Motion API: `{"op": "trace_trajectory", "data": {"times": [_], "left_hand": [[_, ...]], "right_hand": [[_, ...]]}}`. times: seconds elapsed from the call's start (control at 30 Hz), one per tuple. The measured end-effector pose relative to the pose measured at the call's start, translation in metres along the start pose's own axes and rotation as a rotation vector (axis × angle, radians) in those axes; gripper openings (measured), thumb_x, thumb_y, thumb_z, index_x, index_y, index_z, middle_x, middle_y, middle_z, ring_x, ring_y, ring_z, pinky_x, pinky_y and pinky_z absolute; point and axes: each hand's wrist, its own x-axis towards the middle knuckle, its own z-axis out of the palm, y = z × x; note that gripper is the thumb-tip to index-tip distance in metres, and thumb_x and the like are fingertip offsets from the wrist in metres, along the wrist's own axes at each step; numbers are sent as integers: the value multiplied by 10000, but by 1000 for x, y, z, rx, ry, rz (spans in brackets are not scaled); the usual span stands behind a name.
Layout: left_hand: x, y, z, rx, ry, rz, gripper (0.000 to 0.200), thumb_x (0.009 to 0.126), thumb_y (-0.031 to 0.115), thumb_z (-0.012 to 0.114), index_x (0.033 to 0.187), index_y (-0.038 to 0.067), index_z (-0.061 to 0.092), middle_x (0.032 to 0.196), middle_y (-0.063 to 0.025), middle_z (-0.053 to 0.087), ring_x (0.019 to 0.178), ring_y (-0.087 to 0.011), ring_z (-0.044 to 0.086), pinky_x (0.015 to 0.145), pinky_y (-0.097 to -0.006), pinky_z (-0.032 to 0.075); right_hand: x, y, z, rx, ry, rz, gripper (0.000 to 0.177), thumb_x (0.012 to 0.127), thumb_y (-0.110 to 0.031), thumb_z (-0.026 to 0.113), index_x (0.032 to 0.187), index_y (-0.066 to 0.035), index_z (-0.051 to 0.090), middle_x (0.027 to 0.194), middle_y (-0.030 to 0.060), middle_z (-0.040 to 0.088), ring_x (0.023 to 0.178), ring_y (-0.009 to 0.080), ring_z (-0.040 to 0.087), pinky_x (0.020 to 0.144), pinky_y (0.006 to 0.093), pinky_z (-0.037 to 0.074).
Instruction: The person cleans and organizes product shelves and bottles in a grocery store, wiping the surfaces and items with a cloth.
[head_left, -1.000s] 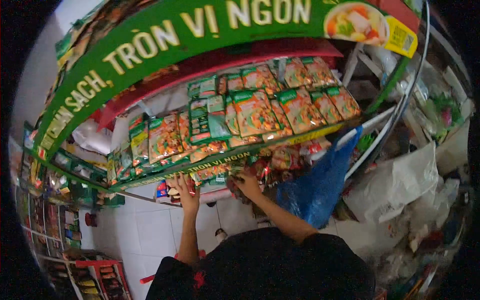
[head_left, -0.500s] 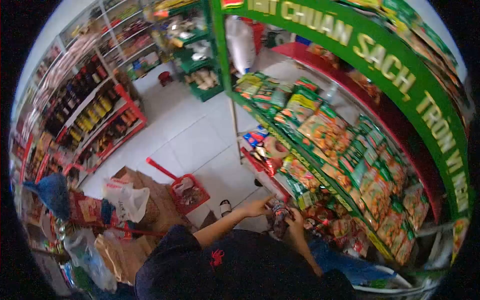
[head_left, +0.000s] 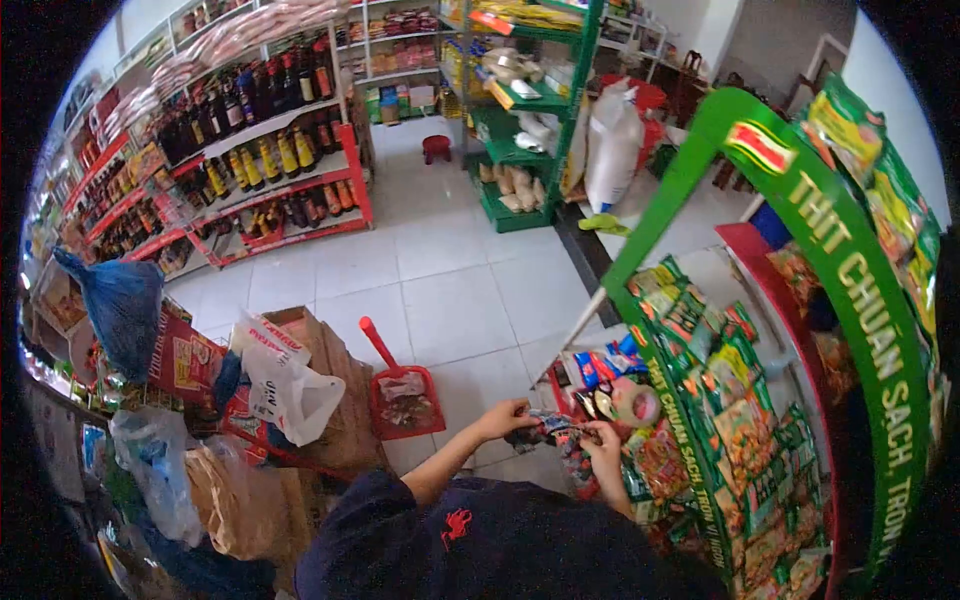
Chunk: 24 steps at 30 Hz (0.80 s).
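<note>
Center-low in frame, your left hand (head_left: pixel 502 420) and right hand (head_left: pixel 604 452) pinch a dark packet (head_left: pixel 553 428), fingers nearly closed; left forearm angles up-right, right forearm up-left, packet just above your shirt (head_left: pixel 510 530).

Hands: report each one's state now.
Left hand: closed, gripping the dark packet.
Right hand: closed, gripping the same packet's other side.

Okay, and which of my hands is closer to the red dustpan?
Left. Your left hand is just to the right of the red dustpan; your right hand is farther right, by the tape roll.
</note>
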Motion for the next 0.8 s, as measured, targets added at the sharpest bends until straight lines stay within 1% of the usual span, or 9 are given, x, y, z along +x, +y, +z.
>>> {"op": "trace_trajectory", "data": {"times": [0.13,0.23,0.3,0.4,0.43,0.57,0.7,0.77,0.8], "left_hand": [[-10,-21,-66,-74,183,-14,360,745,321,635,723,1,471,562,-72,426,551,-120,402,497,-308,356],[-25,-37,-116,-95,318,-69,333,745,292,640,745,-1,480,558,-70,432,544,-116,403,500,-303,366],[-35,-54,-140,-78,448,-94,321,742,277,642,755,-3,485,560,-68,438,542,-119,409,503,-301,370],[-44,-66,-173,-81,589,-179,297,736,245,645,797,-3,494,581,-72,459,548,-133,428,514,-297,374],[-45,-74,-178,-92,685,-147,281,738,228,642,803,0,492,593,-73,464,554,-135,433,520,-294,374],[-37,-77,-209,-70,848,-226,232,752,178,619,811,-4,487,615,-79,475,565,-138,436,533,-294,376],[3,-70,-240,-110,1033,-247,249,755,187,613,802,-22,487,612,-114,505,556,-157,462,532,-305,384],[32,-60,-260,-85,1047,-292,257,759,197,611,797,-26,488,612,-125,514,556,-165,475,533,-307,390],[51,-59,-272,-67,1047,-330,267,762,207,609,792,-31,490,612,-137,522,556,-173,487,534,-308,395]], "right_hand": [[78,2,50,-170,-181,-58,251,639,72,555,871,-25,538,825,23,562,754,97,523,646,223,411],[136,-15,103,-265,-307,-224,278,617,78,552,873,-30,538,862,35,570,784,112,536,652,232,419],[163,-39,144,-326,-454,-212,215,630,37,560,834,-24,526,899,94,581,854,221,561,740,288,428],[196,-53,196,-393,-537,-328,230,617,62,532,823,-33,501,918,83,564,842,207,545,682,277,430],[204,-57,210,-404,-559,-327,213,627,53,526,814,-35,474,932,102,562,877,243,539,719,298,428],[245,-52,250,-418,-709,-262,215,638,39,538,819,-40,453,938,106,568,916,240,534,772,304,419],[302,-56,279,-350,-814,-323,212,668,0,576,853,-44,482,925,86,574,873,201,545,747,295,431],[337,-63,294,-336,-937,-113,269,691,-61,625,934,-47,511,915,56,574,807,146,544,709,275,441],[359,-63,304,-329,-949,-126,269,691,-61,625,934,-47,511,915,56,574,807,146,544,709,275,441]]}}
